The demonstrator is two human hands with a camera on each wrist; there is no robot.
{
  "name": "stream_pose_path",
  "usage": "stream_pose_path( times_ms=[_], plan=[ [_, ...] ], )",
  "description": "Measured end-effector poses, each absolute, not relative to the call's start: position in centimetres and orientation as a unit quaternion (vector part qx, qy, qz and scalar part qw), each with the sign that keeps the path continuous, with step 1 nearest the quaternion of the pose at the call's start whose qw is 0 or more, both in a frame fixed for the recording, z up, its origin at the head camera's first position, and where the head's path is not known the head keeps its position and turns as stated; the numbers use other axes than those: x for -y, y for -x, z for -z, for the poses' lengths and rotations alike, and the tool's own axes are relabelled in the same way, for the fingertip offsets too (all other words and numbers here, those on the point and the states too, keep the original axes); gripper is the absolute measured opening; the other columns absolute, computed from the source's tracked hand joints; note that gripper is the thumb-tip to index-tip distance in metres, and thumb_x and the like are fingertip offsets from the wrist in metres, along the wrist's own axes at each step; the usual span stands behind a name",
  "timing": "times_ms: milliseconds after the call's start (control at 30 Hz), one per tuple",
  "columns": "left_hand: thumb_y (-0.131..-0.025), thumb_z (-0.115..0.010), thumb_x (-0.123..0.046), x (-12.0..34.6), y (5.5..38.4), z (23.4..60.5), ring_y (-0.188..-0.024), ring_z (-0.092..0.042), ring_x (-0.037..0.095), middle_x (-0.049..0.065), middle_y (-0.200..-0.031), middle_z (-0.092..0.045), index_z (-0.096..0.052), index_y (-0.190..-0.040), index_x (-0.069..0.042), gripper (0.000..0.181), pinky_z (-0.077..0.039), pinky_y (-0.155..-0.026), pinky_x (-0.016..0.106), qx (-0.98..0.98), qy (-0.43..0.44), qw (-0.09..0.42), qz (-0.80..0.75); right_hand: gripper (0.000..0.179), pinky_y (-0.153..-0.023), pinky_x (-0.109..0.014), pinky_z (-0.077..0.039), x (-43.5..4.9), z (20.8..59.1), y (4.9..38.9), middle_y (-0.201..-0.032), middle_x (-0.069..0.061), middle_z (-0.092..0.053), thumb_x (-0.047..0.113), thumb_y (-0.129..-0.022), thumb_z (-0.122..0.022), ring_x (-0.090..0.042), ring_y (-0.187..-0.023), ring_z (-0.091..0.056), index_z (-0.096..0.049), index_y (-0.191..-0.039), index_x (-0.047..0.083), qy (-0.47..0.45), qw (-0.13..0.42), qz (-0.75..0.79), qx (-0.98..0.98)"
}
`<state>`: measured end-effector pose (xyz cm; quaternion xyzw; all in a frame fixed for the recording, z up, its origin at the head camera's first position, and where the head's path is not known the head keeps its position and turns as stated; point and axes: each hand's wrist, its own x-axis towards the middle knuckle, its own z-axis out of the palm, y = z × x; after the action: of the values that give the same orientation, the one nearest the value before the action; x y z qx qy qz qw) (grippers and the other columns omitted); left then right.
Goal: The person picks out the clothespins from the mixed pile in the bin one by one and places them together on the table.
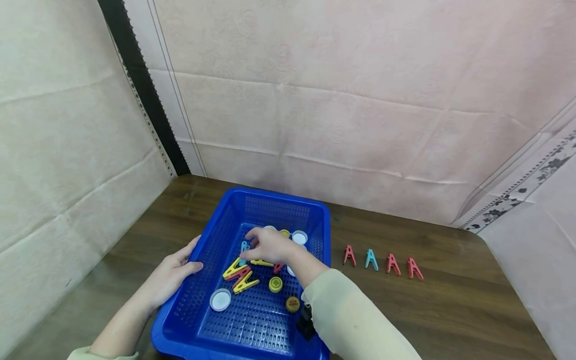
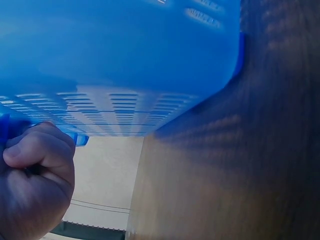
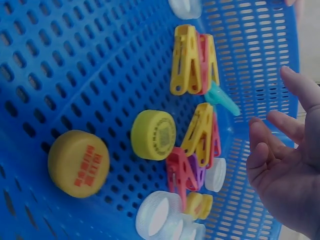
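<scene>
Head view: left grip (image 1: 177,272) clamped on blue basket (image 1: 279,195), right grip (image 1: 270,245) seemingly apart over clothespins (image 1: 238,275).

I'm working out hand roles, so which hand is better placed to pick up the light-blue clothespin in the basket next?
Probably the right hand: it hovers inside the blue basket, empty and near the light-blue clothespin. The left hand is at the basket's side, gripping its rim.

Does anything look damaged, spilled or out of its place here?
Nothing looks visibly spilled or damaged. One slight oddity is the blue clothespin, second from left in the head view's row on the table: the other three are red clothespins.
</scene>
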<state>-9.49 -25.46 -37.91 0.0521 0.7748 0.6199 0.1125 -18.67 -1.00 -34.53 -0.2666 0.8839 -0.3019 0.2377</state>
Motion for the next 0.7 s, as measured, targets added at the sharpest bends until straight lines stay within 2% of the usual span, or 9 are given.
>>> stream_pose_path(
  times_ms=[133,300,533,700],
  plan=[
    [-0.096,-0.050,-0.017,25.4,9.5,37.7,-0.091,-0.065,0.034,0.030,-0.139,-0.038,-0.019,-0.151,-0.019,0.063,-0.056,-0.064,0.044,-0.774,-0.054,0.111,-0.621,0.057,-0.088,-0.032,-0.047,1.0,35.1,18.9,-0.119,-0.007,-0.060,0.037,-0.086,-0.066,-0.016,-0.103,-0.057,-0.050,-0.133,0.009,0.271,0.230,0.292,-0.888],
    [-0.096,-0.050,-0.017,25.5,9.5,37.7,-0.093,-0.064,0.034,0.029,-0.140,-0.038,-0.019,-0.151,-0.019,0.063,-0.055,-0.064,0.044,-0.771,-0.054,0.111,-0.624,0.056,-0.073,-0.028,-0.050,1.0,35.5,19.0,-0.116,-0.005,-0.061,0.032,-0.084,-0.070,-0.012,-0.094,-0.057,-0.051,-0.132,0.012,0.290,0.262,0.273,-0.879],
    [-0.096,-0.050,-0.018,25.4,9.5,37.9,-0.093,-0.064,0.036,0.029,-0.140,-0.037,-0.019,-0.151,-0.020,0.063,-0.055,-0.064,0.046,-0.761,-0.050,0.118,-0.636,0.048,-0.088,-0.028,-0.045,0.6,36.0,18.7,-0.115,0.001,-0.061,0.026,-0.080,-0.075,-0.013,-0.107,-0.054,-0.058,-0.125,0.019,0.324,0.291,0.186,-0.881],
    [-0.096,-0.050,-0.018,25.4,9.6,38.0,-0.093,-0.064,0.036,0.029,-0.140,-0.037,-0.018,-0.151,-0.021,0.063,-0.055,-0.064,0.047,-0.759,-0.047,0.120,-0.638,0.046,-0.085,-0.026,-0.045,0.6,36.7,18.7,-0.110,0.004,-0.060,0.021,-0.079,-0.076,-0.010,-0.101,-0.054,-0.059,-0.122,0.021,0.357,0.295,0.153,-0.873]
  ],
)
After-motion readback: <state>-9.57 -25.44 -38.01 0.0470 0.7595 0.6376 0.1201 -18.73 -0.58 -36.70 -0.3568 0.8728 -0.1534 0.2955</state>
